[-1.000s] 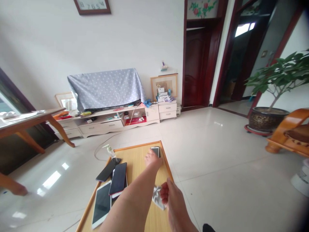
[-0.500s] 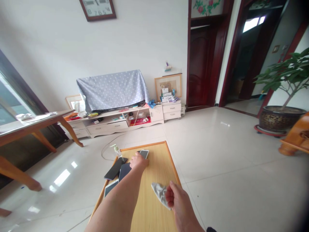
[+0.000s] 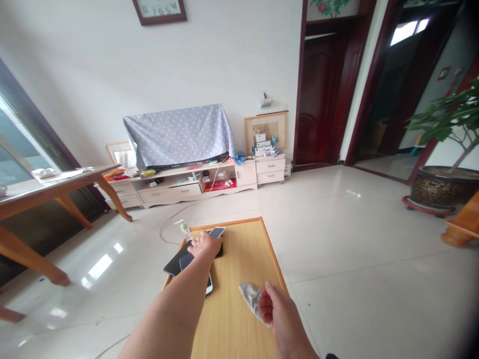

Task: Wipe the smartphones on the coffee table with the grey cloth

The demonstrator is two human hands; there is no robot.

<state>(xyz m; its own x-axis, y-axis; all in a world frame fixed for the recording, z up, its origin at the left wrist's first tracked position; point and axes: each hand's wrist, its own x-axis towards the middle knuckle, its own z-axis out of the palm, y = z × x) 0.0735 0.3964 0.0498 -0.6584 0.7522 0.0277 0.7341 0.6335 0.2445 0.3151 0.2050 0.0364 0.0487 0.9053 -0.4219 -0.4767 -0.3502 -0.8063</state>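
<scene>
My left hand (image 3: 204, 245) reaches to the far left part of a wooden tabletop (image 3: 239, 254), its fingers curled over a white smartphone (image 3: 217, 232). Beneath that hand a dark phone (image 3: 220, 250) partly shows. Left of it lie a black phone (image 3: 174, 262) and a dark blue one (image 3: 185, 261). My forearm covers some of this group; a white-edged phone (image 3: 209, 286) peeks out on its right side. Near the right edge my right hand (image 3: 276, 305) is closed around a crumpled grey cloth (image 3: 250, 294), whose pointed end sticks out leftward.
A pump bottle (image 3: 183, 228) stands by the table's far left corner. Beyond the tiled floor is a white TV cabinet (image 3: 172, 194) with a cloth-covered television (image 3: 179, 134). A wooden table (image 3: 75, 179) stands left, a potted plant (image 3: 437, 187) right.
My left hand has shifted slightly left with the white phone, which has turned. The dark phone under it now shows more. My right hand keeps the cloth in place while the view shifts a little.
</scene>
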